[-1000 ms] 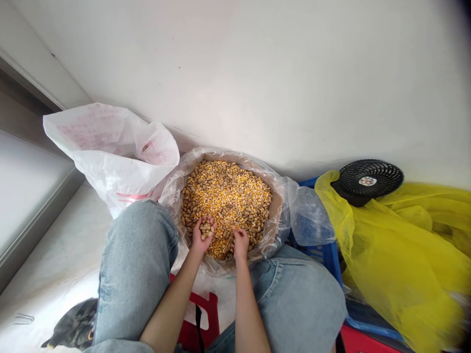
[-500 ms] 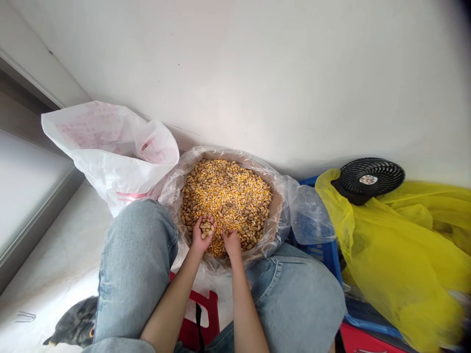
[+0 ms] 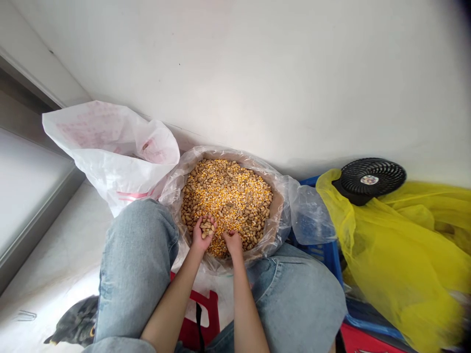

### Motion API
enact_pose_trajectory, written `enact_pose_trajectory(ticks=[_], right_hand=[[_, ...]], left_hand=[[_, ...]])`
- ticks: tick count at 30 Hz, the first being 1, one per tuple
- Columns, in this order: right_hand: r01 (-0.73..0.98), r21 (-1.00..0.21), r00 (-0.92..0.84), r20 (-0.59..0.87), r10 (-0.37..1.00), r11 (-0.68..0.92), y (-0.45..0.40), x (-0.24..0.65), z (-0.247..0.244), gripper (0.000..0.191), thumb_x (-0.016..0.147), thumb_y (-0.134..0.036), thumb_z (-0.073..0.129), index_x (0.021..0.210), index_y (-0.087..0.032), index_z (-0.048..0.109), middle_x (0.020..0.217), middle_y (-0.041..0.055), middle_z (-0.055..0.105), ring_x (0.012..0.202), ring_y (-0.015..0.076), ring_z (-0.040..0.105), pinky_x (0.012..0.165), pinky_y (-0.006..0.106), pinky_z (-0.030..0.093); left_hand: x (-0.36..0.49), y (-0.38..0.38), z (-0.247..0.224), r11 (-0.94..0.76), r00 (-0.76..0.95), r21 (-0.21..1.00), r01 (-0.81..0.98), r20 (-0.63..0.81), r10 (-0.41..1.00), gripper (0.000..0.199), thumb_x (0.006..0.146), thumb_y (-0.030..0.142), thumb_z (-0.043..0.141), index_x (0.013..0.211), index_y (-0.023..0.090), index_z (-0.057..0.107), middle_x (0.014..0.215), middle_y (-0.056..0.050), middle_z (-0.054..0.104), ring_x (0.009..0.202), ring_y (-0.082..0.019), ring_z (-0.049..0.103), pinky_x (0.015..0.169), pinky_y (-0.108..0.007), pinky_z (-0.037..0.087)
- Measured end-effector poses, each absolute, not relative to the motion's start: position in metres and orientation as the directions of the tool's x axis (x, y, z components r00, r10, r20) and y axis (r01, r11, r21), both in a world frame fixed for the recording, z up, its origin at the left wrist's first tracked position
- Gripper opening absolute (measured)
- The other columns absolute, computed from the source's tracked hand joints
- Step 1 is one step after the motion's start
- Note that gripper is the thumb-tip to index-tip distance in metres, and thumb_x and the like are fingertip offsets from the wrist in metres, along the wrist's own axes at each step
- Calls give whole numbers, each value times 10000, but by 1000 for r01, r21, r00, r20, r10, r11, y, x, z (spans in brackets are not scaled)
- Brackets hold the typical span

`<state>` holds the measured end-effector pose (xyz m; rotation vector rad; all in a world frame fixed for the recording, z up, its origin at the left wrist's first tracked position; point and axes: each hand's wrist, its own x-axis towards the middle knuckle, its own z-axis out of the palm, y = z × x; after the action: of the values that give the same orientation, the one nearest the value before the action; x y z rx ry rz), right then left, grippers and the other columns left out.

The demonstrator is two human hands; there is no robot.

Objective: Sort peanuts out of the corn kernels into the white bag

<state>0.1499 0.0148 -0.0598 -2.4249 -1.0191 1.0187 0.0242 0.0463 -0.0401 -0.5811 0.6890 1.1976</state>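
A wide sack with a clear plastic liner [image 3: 283,215] stands between my knees, filled with yellow corn kernels [image 3: 221,196] and unshelled peanuts [image 3: 253,213] mixed together. My left hand [image 3: 201,236], palm up and cupped, holds a small pile of peanuts [image 3: 207,228] above the near left part of the mix. Beside it, my right hand [image 3: 233,242] reaches palm down to the surface, its fingers curled in at the kernels. Whatever lies between those fingertips is too small to make out.
On the left stands an open white sack [image 3: 128,169]. To the right, yellow netting [image 3: 401,250] and a black fan [image 3: 373,179] lie over a blue crate [image 3: 333,260]. A dark cat [image 3: 75,321] is by my left leg, and a red stool [image 3: 209,314] is below me. The wall [image 3: 257,73] rises behind.
My right hand has shifted very slightly to the right, its fingers curling at the mix. The left hand stays cupped around its peanuts in nearly the same place.
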Motion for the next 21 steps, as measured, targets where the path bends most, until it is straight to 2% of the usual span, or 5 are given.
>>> enact_pose_trajectory(ticks=[4, 8, 12, 17, 21], right_hand=[[424, -571, 498, -501, 708, -703, 13, 158, -62, 147, 585, -322, 539, 567, -180, 568, 486, 9, 575, 500, 179, 537, 523, 271, 406], [379, -618, 545, -453, 706, -689, 19, 157, -60, 245, 615, -366, 506, 725, -155, 569, 661, 49, 623, 605, 176, 561, 603, 270, 425], [411, -691, 504, -371, 780, -595, 28, 145, -58, 320, 636, -379, 489, 846, -145, 546, 777, 72, 623, 691, 181, 563, 670, 270, 417], [581, -596, 431, -353, 830, -555, 32, 134, -57, 310, 644, -333, 488, 893, -154, 535, 753, 74, 621, 659, 205, 551, 644, 296, 399], [622, -554, 394, -388, 833, -553, 37, 137, -54, 304, 624, -311, 514, 883, -154, 543, 716, 74, 625, 631, 209, 551, 612, 293, 394]], left_hand=[[24, 46, -41, 264, 208, -44, -963, -743, 636, 135, 785, 183, 426, 716, 179, 542, 698, -9, 625, 647, -120, 610, 635, -274, 505], [25, 46, -40, 264, 203, -38, -964, -750, 630, 157, 791, 184, 410, 706, 183, 542, 697, -9, 627, 649, -118, 609, 633, -271, 505], [24, 46, -40, 265, 203, -38, -964, -749, 631, 153, 788, 183, 414, 711, 181, 545, 695, -8, 625, 650, -117, 608, 636, -271, 506], [24, 46, -40, 269, 207, -38, -962, -746, 633, 158, 790, 185, 411, 709, 174, 545, 695, -13, 626, 640, -120, 607, 620, -273, 509], [25, 47, -39, 270, 198, -32, -962, -760, 618, 142, 785, 180, 425, 703, 173, 541, 691, -13, 626, 628, -119, 607, 613, -269, 511]])
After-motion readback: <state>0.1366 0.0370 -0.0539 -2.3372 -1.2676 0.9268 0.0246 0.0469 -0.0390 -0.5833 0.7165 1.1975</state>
